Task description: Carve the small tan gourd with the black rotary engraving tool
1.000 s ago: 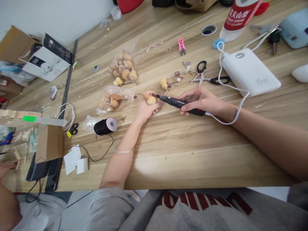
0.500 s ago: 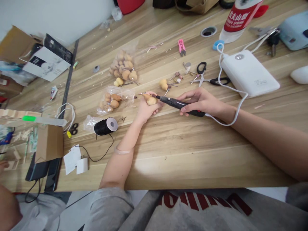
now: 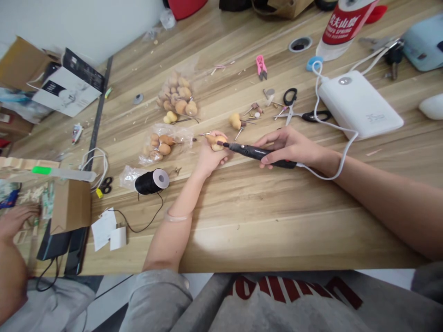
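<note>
A small tan gourd (image 3: 217, 142) sits in my left hand (image 3: 208, 159), with the fingers wrapped round it. My right hand (image 3: 285, 147) grips a black rotary tool (image 3: 254, 152), whose tip meets the gourd's surface. A white cable runs from the tool's back end to a white power bank (image 3: 362, 103). Just beyond my hands lie another gourd (image 3: 235, 121) and several small tool bits (image 3: 254, 109). Two plastic bags of gourds, one nearer (image 3: 162, 144) and one farther (image 3: 178, 94), are left of my hands.
A black cord spool (image 3: 148, 182) stands left of my left forearm. Scissors (image 3: 290, 108), pink pliers (image 3: 261, 67) and a water bottle (image 3: 342, 30) lie or stand beyond my right hand. At the far left, a person's hand (image 3: 17, 219) is beside a cardboard box (image 3: 72, 205).
The tool's tip has moved slightly down and left onto the gourd, which looks turned a little. At the far left, the other person's hand has come farther into view.
</note>
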A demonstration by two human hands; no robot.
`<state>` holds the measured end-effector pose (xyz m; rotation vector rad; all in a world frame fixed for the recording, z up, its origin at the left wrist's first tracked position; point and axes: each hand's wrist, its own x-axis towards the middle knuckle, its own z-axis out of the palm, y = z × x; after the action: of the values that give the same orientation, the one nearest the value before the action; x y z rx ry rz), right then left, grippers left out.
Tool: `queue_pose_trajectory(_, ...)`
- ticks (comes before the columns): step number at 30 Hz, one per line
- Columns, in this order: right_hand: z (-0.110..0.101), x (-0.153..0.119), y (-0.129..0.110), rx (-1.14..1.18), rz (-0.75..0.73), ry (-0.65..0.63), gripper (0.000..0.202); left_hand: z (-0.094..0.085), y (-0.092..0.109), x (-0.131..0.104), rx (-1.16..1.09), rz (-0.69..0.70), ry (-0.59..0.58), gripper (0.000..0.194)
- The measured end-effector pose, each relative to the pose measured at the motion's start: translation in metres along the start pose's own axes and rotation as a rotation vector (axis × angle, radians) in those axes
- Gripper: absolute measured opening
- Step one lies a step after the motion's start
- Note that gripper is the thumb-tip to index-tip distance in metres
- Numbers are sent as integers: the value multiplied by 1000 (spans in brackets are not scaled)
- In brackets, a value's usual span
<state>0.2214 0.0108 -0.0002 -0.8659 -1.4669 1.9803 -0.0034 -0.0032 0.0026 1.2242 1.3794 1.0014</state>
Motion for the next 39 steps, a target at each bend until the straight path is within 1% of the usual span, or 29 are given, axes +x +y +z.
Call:
queue_pose_trajectory(2,0,0,-1,-1,1,-5,36,0,0,0,-2,-5,3,34)
queue_pose_trajectory(5,0,0,0,20,-20,37,34,0,0,0,4,-9,9,35)
queue_pose_trajectory(9,0,1,1,12,-30,14,33,0,-1,0,17,-2,2,33)
queue_pose_trajectory(13,0,1,1,13,-34,48,34,1,1,0,10,-12,12,36)
queue_pose_trajectory(18,0,0,0,-9,11,-1,37,1,2,-1,12,-7,3,35)
queue_pose_trajectory(22,0,0,-1,14,-8,48,34,0,0,0,21,-5,9,37)
queue_pose_trajectory(27,-2,1,0,1,-21,-24,31,0,-1,0,9,13,-4,33)
queue_pose_trajectory(31,-3,1,1,18,-35,18,33,0,-1,1,9,-6,2,35)
queue_pose_trajectory(35,-2,2,2,-2,-49,-34,33,0,-1,1,-18,14,-12,32)
queue_pose_trajectory(39,-1,2,3,31,-70,-6,30,0,0,1,-3,-4,0,35)
